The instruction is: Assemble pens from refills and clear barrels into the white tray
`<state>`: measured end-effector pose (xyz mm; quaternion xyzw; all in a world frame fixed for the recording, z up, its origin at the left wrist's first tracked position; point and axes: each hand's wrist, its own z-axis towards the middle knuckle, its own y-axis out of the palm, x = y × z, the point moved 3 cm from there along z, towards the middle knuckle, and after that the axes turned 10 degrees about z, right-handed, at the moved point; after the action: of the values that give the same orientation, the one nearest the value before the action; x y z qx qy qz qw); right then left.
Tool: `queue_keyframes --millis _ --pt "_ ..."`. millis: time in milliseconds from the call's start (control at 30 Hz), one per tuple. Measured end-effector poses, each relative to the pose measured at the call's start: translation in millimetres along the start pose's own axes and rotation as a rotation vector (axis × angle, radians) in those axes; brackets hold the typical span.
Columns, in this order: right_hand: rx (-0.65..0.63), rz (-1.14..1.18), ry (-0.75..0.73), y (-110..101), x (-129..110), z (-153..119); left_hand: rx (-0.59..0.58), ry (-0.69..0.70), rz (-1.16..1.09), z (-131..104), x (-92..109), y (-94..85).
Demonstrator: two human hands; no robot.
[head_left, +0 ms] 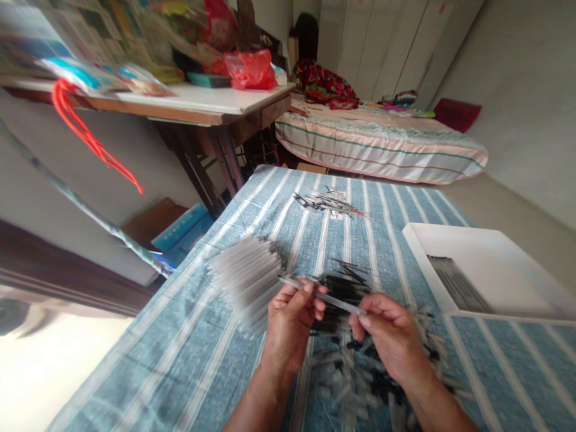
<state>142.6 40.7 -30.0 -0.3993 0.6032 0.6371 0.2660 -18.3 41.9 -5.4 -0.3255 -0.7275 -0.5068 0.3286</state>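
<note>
A slim translucent pen barrel (335,301) spans both hands, tilted down to the right. My left hand (292,318) pinches it near its dark upper end. At its lower end, my right hand (389,330) grips it between thumb and fingers; whether a small part is also in those fingers I cannot tell. A stack of frosted pen tubes (245,276) lies left of my hands. Behind and below the held barrel is a heap of thin black pen refills (346,282), partly hidden. Clear and black pen caps (346,384) are scattered under and between my forearms.
To the right, a white tray (508,258) holds a row of pens (456,282). Loose thin sticks (328,204), one red-tipped, lie farther back on the striped tablecloth (189,336). A side table (202,102) with bags stands left, a bed (382,144) behind.
</note>
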Motion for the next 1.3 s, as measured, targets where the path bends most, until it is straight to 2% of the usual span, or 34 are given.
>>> queue_keyframes --millis 367,633,967,1300 --pt "0.015 -0.319 0.026 -2 3 -3 0.022 -0.047 0.1 -2 -3 3.5" --pt "0.018 -0.431 -0.072 4 1 -9 0.036 -0.072 0.093 -1 -10 1.0" --pt "0.01 -0.432 -0.139 11 1 -9 0.037 -0.076 0.101 2 -13 2.4" --pt "0.053 -0.324 -0.1 10 6 -14 0.024 -0.075 0.113 1 -20 2.8"
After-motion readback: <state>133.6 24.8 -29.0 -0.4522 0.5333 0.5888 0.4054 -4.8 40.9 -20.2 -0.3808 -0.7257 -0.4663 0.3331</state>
